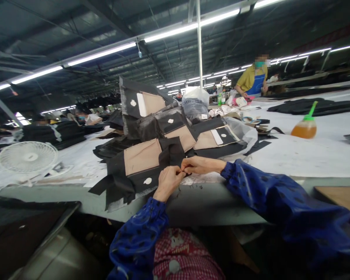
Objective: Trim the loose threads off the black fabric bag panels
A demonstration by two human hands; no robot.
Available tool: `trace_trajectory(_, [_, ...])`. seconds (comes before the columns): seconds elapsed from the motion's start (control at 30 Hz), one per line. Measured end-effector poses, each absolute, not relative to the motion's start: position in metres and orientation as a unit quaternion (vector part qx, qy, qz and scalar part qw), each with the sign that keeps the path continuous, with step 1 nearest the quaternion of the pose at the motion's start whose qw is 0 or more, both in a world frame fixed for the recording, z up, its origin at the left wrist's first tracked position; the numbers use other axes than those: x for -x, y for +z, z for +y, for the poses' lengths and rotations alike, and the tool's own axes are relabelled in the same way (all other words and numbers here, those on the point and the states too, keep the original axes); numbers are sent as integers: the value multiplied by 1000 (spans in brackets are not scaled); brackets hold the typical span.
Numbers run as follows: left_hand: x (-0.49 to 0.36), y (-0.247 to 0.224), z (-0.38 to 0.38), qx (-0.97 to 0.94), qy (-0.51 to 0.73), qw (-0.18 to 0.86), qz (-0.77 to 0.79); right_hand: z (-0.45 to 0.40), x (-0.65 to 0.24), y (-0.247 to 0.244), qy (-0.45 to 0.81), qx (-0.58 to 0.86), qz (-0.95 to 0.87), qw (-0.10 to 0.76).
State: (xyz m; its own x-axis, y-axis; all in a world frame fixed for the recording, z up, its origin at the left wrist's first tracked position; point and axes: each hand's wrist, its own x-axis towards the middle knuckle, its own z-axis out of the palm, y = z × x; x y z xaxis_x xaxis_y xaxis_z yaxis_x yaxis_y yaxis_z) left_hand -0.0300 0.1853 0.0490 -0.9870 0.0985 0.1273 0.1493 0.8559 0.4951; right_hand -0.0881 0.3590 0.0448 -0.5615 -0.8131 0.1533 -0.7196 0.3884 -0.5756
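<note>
At the table's front edge my left hand [169, 179] and my right hand [200, 165] meet, fingertips pinched together at the edge of a black fabric piece [172, 149]. What sits between the fingertips is too small to make out, though a dark bit shows there. Just left of my hands lies a black panel with a beige pocket patch [142, 157] and a white oval mark [147, 181], its lower corner hanging over the edge. Behind, more black panels with beige patches [179, 138] are piled up, one [153, 104] propped upright.
A white fan [29, 157] stands at left. On the right are a bottle of orange liquid with a green nozzle [305, 126] and stacked black fabric [317, 105]. A plastic bag [195, 102] sits behind the pile. A co-worker in a blue apron [254, 82] stands across the table.
</note>
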Motion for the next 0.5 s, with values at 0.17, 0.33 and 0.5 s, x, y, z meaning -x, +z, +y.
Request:
trace_trajectory(0.17, [18,46,143,98,-434,97,-890,354,94,47,-273,460,838,104])
trace_trajectory(0.33, [-4,26,132,102,-258,219,-935,353,99,50,-275,452,836,142])
trace_trajectory(0.5, [-1,23,143,65,-230,222,-945,351,102,46,-303,428,833,175])
